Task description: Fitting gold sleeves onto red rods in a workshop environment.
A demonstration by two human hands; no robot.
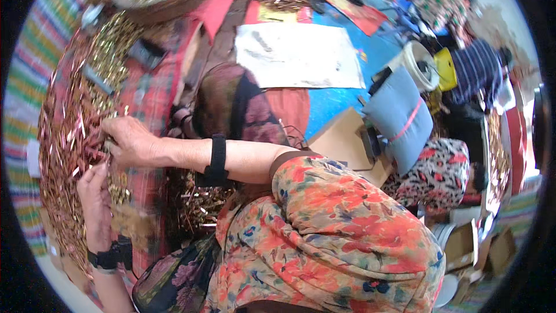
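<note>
Over a heap of shiny copper-coloured metal strips (61,156), my two hands are close together at the left of the head view. My right hand (130,139) has its fingers curled closed at the heap's edge, with reddish strips beside the fingertips. Just below it, my left hand (95,188) is raised with its fingers pressed together. Whatever either hand pinches is too small and blurred to tell. Gold-coloured strips (110,43) lie farther up the heap. A dark box-like object (147,53) and a grey bar (97,79) rest near them.
The heap lies on a red plaid cloth (152,101). A wide basin (168,6) of gold-coloured pieces stands at the far left. White sheeting (298,55) covers part of a blue mat. Other people (478,72) sit at the right near a white bucket (416,65) and cardboard (343,139).
</note>
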